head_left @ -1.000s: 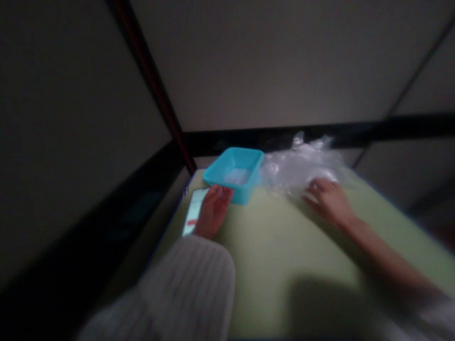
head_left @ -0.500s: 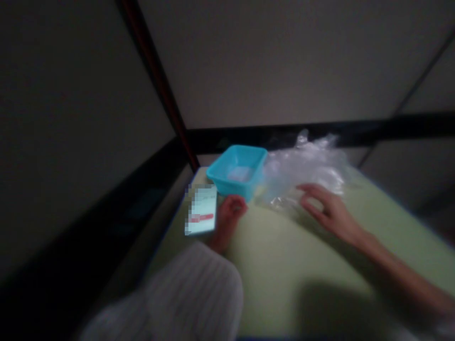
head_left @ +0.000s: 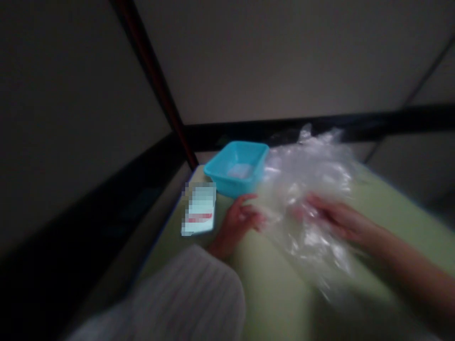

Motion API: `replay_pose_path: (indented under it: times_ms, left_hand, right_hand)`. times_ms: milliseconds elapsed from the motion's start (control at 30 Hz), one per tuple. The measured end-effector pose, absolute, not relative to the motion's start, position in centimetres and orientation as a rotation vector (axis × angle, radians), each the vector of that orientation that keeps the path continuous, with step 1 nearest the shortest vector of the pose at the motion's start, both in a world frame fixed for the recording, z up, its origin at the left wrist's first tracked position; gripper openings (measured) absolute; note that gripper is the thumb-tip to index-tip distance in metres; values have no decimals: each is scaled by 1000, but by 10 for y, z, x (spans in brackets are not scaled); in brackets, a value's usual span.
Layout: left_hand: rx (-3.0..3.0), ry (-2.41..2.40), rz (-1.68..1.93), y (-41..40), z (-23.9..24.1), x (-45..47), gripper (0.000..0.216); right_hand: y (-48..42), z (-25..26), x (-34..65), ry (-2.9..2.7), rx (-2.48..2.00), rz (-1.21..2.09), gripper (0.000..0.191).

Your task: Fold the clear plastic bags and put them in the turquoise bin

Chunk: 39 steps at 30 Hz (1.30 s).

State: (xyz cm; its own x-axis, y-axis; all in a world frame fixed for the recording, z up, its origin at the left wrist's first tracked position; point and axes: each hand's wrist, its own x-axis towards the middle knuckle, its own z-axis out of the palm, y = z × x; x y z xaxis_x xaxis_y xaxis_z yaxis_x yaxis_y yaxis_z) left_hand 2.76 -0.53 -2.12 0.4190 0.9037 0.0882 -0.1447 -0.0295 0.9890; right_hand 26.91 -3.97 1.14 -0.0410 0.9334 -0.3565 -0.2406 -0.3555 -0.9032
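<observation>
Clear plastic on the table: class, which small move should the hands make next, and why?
Probably pinch the near left edge of the clear plastic with the left hand: its fingertips are at that edge, though blur hides whether they grip, while the right hand already has its fingers among the folds.

The clear plastic film (head_left: pixel 316 166) is thin and crinkled, its folds glossy with white glints. Smooth moulded plastic, softly shiny, makes up the turquoise tub (head_left: pixel 231 187). The phone (head_left: pixel 202 203) has a smooth, lit face — partly blurred into blocks. The sleeve (head_left: pixel 192 293) looks like ribbed, matt knit cloth; the tabletop (head_left: pixel 273 279) — smooth and matt; the wall (head_left: pixel 284 61), flat and dull.
</observation>
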Motion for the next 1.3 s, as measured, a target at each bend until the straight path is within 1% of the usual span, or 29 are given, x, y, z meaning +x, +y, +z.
replay_pose_path:
  times_ms: [100, 200, 267, 367, 400, 433, 500, 567, 633, 700, 800, 933, 1067, 1167, 1233, 1300]
  left_hand:
    - [1314, 958, 986, -6, -20, 28, 48]
    - [1329, 1100, 951, -4, -24, 27, 45]
    - [1391, 1187, 964, -2, -28, 27, 43]
    - [1492, 1263, 1030, 1, -34, 27, 42]
    - [1513, 1273, 1044, 1, -35, 27, 42]
    - [1530, 1280, 1047, 1, -36, 28, 41]
    - [1567, 1285, 1030, 1, -37, 28, 42]
    - [1596, 1277, 1008, 0, -37, 29, 43]
    - [1627, 1263, 987, -2, -36, 29, 44]
    - [1664, 1259, 978, -3, -35, 29, 43]
    - [1760, 1281, 958, -5, -32, 28, 42]
    - [1918, 1370, 893, -4, -30, 24, 46]
    - [2053, 1479, 795, 0, -31, 19, 49]
    - [2168, 1564, 759, 1, -32, 16, 49]
    - [2305, 1572, 870, 1, -32, 15, 49]
    - [2437, 1516, 1029, -2, -31, 15, 45]
  right_hand:
    - [-30, -1, 276, -926, -1343, 1460, 18]
    - [-21, -9, 290, -1052, -1365, 1289, 24]
    - [-19, -8, 296, -1177, -1369, 1041, 26]
    - [-27, -1, 295, -1462, -1352, 526, 23]
    - [-31, 1, 292, -1587, -1334, 423, 20]
    - [-36, 4, 287, -1744, -1297, 394, 18]
    - [-44, 5, 276, -2087, -1151, 432, 20]
    - [-49, 1, 266, -2358, -1000, 474, 34]
    - [-49, -6, 259, -2511, -930, 458, 47]
    - [-48, -10, 256, -2580, -939, 421, 52]
    - [-46, -6, 262, -2623, -1017, 406, 47]
    - [-39, 6, 287, -2653, -1193, 378, 28]
    - [-30, 6, 315, -2671, -1372, 180, 27]
    - [-29, 8, 320, -2600, -1419, 65, 24]
    - [-33, 12, 312, -2503, -1364, 183, 22]
    - [-39, 15, 298, -2391, -1281, 451, 22]
